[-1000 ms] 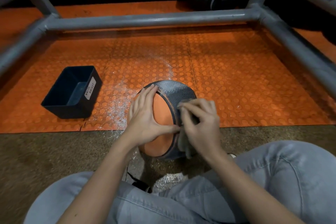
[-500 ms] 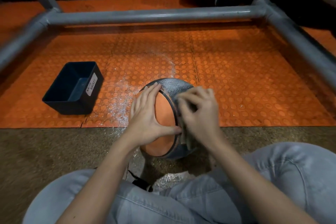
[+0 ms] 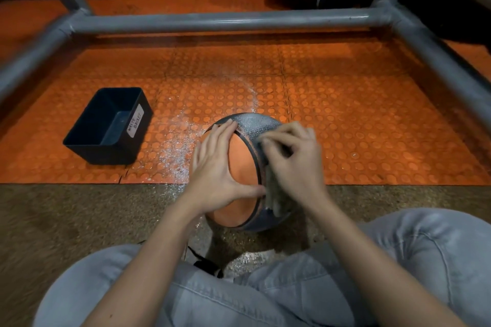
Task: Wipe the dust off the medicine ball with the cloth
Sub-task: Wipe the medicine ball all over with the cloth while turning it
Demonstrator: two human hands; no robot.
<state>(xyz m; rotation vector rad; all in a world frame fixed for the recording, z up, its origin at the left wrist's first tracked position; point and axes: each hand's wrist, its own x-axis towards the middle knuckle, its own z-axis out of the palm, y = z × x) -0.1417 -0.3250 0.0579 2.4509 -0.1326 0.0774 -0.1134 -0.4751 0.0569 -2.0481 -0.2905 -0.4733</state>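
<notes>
**Cloth on ball, both hands busy**

Nearest: jeans [image 3: 265,300], legs crossed, person sitting on the brown speckled floor [image 3: 79,220]. Both forearms reach forward to the ball [image 3: 243,162].

The ball sits on the floor right in front of the legs, at the mat [image 3: 345,114] edge, overlapping it on the far side. It has an orange panel in the middle and grey textured panels at the top and right.

The left hand [image 3: 215,167] lies flat on the ball's left side, fingers straight and a bit spread, thumb across the orange panel. The right hand [image 3: 295,164] has curled fingers bunching the cloth [image 3: 273,194] against the grey panel on the right. That hand is slightly blurred. The cloth is pale, and its tail hangs below the hand, against the ball.

White dust [image 3: 175,151] is scattered on the orange studded mat just left of the ball, with a thin streak going up past it.

Further left, well apart from the ball, is a dark open bin [image 3: 111,125] with the label "WASTE BASKET".

Beyond that, a grey pipe frame [image 3: 225,21] runs across the far side and down both sides. Dark shapes sit behind the frame; I can't tell what they are.
</notes>
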